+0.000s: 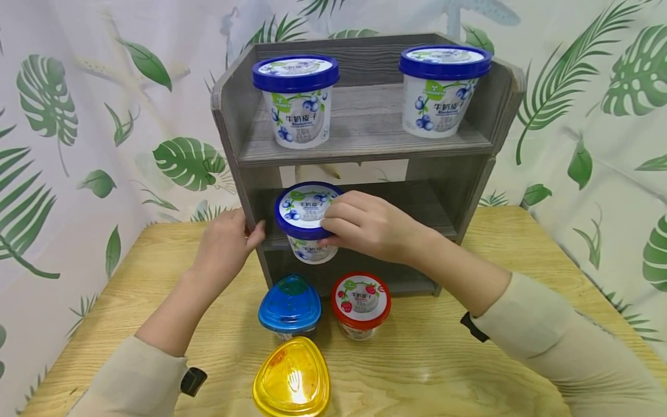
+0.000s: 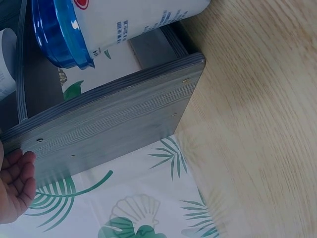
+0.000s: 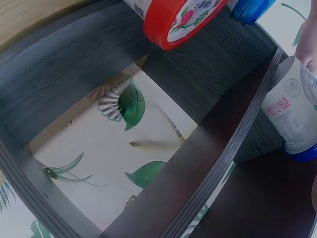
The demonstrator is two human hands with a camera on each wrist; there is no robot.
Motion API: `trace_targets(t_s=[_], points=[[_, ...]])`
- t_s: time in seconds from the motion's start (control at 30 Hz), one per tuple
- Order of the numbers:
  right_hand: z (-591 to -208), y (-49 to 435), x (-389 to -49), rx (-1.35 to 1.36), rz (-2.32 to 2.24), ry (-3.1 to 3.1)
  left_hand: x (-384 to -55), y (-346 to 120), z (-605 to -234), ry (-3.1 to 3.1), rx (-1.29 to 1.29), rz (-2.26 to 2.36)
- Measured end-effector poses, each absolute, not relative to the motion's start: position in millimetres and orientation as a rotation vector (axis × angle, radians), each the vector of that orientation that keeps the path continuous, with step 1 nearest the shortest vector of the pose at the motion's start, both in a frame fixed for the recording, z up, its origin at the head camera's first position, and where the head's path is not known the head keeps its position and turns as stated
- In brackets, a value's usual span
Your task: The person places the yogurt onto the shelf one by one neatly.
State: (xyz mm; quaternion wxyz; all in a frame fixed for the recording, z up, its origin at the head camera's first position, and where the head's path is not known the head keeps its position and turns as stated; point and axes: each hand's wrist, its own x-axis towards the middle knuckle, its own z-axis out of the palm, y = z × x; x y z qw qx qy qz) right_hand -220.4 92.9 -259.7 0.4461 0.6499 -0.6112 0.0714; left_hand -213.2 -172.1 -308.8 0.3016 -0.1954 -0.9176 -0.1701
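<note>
A white blueberry tub with a dark blue lid (image 1: 304,211) is in my right hand (image 1: 372,223), at the front edge of the middle shelf on its left side. My thumb lies along the tub's side and my fingers reach over the lid's right edge. That tub (image 3: 292,111) tilts across the right wrist view. My left hand (image 1: 226,240) grips the left side panel of the grey wooden shelf (image 1: 365,153), its thumb at the front edge. In the left wrist view, curled fingers (image 2: 20,176) lie along the panel's outer face.
Two more blue-lidded tubs stand on the top shelf, one left (image 1: 299,113) and one right (image 1: 443,104). Before the shelf, on the wooden table (image 1: 443,359), are a blue-lidded container (image 1: 290,304), a red-lidded tub (image 1: 361,301) and a yellow-lidded container (image 1: 292,379). A leaf-print cloth (image 1: 104,150) hangs behind.
</note>
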Motion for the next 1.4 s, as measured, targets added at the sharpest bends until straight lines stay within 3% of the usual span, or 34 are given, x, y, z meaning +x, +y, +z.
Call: trace_targets(t_s=[0.53, 1.4], points=[[-256, 83, -222, 1.545, 0.170, -1.605, -212, -172, -308, -2.446, -0.517, -0.460], [-267, 68, -211, 1.216, 0.266, -1.649, -214, -173, -310, -2.419, -0.527, -0.442]])
